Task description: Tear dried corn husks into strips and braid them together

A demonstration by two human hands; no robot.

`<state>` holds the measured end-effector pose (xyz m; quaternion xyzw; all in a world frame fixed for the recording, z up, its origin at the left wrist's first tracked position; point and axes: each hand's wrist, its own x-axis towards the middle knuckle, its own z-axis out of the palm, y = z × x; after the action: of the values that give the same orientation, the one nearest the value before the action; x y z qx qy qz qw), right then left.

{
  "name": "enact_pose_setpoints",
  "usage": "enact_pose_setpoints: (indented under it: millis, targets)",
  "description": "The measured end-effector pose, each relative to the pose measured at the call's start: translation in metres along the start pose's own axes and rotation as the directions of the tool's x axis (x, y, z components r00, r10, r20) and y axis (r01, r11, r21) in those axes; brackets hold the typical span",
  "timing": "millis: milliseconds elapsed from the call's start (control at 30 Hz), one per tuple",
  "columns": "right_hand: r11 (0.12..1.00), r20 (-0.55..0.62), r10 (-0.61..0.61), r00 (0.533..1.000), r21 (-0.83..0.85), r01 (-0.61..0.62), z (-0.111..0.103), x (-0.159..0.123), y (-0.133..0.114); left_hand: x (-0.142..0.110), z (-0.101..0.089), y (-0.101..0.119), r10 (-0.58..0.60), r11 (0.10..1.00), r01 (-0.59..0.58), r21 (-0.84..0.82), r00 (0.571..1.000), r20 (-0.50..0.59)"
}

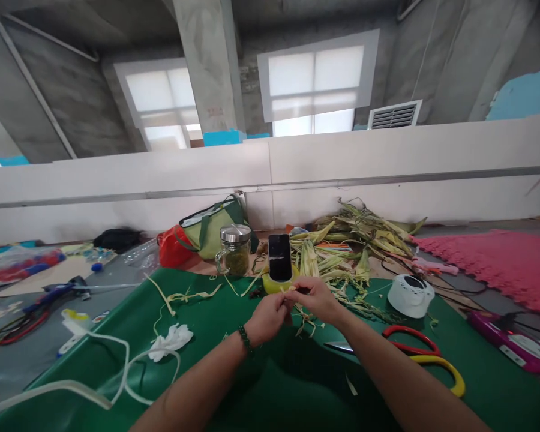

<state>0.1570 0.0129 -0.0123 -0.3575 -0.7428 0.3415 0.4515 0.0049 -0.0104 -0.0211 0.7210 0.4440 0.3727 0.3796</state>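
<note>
My left hand [267, 317] and my right hand [318, 299] meet over the green mat [234, 384], both closed in a pinch on thin strips of dried corn husk [297, 291]. A beaded bracelet circles my left wrist. Just beyond my fingers a black phone [279, 257] stands upright in a yellow holder [274, 283]. Loose husk strips [186, 295] lie on the mat to the left.
A husk pile [355, 240] lies at the back. Scissors with red and yellow handles [414, 354] lie to the right, near a white tape roll [410, 294]. Also here: a glass jar [234, 249], a green bag [211, 225], crumpled tissue [173, 339], white cable [94, 366], a pink mat [499, 258].
</note>
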Motion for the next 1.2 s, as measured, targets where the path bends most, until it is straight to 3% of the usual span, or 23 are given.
enact_pose_setpoints:
  millis: [100, 233, 300, 400, 500, 667, 833, 933, 1033, 1100, 1200]
  targets:
    - [0.998, -0.108, 0.061, 0.992, 0.039, -0.057, 0.002, 0.002, 0.006, 0.001, 0.017, -0.004, -0.017, 0.978, -0.014, -0.207, 0.989, -0.148]
    - [0.963, -0.091, 0.181, 0.979, 0.221, -0.157, 0.0, 0.006, 0.01, 0.003, 0.023, -0.005, -0.032, 0.932, -0.055, -0.359, 0.973, -0.231]
    - [0.966, -0.092, 0.188, 0.978, 0.199, -0.167, -0.003, 0.007, 0.01, 0.005, 0.019, -0.005, -0.005, 0.932, -0.065, -0.355, 0.981, -0.192]
    - [0.987, -0.11, 0.147, 0.983, 0.082, -0.139, -0.007, 0.007, 0.008, 0.007, 0.011, -0.003, 0.021, 0.93, -0.034, -0.366, 0.999, -0.039]
    - [0.99, -0.057, 0.11, 0.992, 0.091, -0.104, -0.007, 0.005, 0.003, 0.006, 0.005, -0.001, -0.035, 0.897, 0.021, -0.441, 0.999, -0.023]
    - [0.981, -0.004, 0.068, 0.998, 0.184, -0.066, -0.004, 0.002, -0.005, 0.003, 0.004, -0.003, -0.148, 0.771, 0.144, -0.621, 0.988, 0.046]
    - [0.986, -0.088, 0.068, 0.994, 0.16, -0.054, -0.001, 0.001, -0.006, 0.005, 0.004, -0.004, -0.2, 0.741, 0.128, -0.66, 0.979, -0.034]
    - [0.983, -0.17, 0.123, 0.978, 0.159, -0.096, 0.003, 0.001, -0.005, 0.005, 0.004, -0.002, -0.191, 0.771, 0.062, -0.634, 0.972, -0.138]
    - [0.963, -0.179, 0.189, 0.966, 0.224, -0.147, 0.006, 0.001, -0.003, 0.003, 0.004, 0.001, -0.168, 0.808, 0.012, -0.589, 0.963, -0.21]
    - [0.962, -0.175, 0.197, 0.965, 0.223, -0.156, 0.007, 0.001, -0.002, 0.001, 0.004, 0.003, -0.157, 0.812, 0.01, -0.584, 0.967, -0.202]
    - [0.978, -0.173, 0.17, 0.97, 0.153, -0.144, 0.008, 0.001, -0.003, 0.0, 0.003, 0.005, -0.139, 0.789, 0.048, -0.612, 0.985, -0.103]
